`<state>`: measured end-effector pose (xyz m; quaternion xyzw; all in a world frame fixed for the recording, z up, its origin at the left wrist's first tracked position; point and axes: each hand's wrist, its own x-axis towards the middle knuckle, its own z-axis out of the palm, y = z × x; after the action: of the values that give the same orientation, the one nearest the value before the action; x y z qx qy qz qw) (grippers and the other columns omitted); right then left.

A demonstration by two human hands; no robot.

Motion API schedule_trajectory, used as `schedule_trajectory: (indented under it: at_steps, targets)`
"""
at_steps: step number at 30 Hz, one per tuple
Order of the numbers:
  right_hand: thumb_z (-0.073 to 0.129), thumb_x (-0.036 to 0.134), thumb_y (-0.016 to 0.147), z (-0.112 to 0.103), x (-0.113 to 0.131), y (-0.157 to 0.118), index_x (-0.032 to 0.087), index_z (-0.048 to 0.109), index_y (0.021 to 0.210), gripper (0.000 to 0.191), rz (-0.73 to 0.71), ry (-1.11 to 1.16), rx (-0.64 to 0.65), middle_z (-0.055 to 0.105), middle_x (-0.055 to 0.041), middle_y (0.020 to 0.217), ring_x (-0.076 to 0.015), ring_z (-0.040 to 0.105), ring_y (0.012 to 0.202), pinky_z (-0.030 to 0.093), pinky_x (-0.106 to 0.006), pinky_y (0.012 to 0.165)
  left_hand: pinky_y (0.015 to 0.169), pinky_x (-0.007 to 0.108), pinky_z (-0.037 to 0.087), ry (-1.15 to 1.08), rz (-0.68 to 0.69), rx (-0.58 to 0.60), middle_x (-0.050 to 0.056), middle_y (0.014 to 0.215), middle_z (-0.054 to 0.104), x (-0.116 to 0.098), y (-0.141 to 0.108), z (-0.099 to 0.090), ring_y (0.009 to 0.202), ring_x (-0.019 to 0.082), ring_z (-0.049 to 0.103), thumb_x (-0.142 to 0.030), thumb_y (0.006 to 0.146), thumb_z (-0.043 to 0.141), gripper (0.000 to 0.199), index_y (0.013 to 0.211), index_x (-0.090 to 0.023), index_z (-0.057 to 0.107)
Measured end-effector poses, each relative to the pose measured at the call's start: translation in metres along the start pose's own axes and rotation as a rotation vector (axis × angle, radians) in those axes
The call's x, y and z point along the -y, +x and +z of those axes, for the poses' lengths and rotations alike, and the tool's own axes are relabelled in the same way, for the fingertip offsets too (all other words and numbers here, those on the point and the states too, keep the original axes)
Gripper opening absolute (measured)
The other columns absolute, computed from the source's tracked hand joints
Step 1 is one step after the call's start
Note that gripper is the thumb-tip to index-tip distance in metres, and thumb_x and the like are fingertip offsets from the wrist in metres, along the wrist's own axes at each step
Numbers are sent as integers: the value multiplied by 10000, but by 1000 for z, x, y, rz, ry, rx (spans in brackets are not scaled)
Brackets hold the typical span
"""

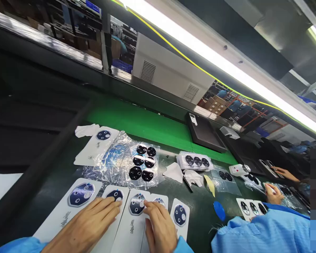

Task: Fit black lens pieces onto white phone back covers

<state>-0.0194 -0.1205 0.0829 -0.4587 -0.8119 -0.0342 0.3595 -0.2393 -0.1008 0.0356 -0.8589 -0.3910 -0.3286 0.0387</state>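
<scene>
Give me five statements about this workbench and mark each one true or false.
1. Six black pieces lie in three rows of two on clear plastic. True.
2. The front row holds just three white panels. False: there are five.
3. The left hand is lying flat on the blue disc. False: it reaches over the white panels, and the disc lies apart on the dark worktop.
4. The right hand has a fingertip at the third panel's dark plate. True.
5. The yellow slip is left of the crumpled white paper. False: it is to the right.
</scene>
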Motion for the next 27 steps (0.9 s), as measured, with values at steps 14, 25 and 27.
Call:
schedule_trajectory:
  at_steps: [14,25,27]
  targets:
    - [200,170,981,44,-11,1,189,540,892,352,-44,-74,-134,704,-53,865,-176,644,824,461,-284,704,988,310,326,25,-70,-88,-15,1057,711,5,9,-12,999,153,594,-127,973,256,417,987,-216,663]
    - [197,183,989,32,-4,12,174,561,867,384,-45,-266,-46,714,-50,844,-169,615,686,393,-298,624,906,283,354,185,-50,-64,-44,977,737,0,25,-22,911,131,620,43,882,226,503,930,-211,658]
    - [197,182,988,34,-5,10,179,559,873,379,-44,-267,-57,715,-46,849,-172,609,681,381,-304,629,896,290,358,183,-79,-72,-43,975,736,-2,24,-21,910,137,619,37,873,243,490,926,-216,660]
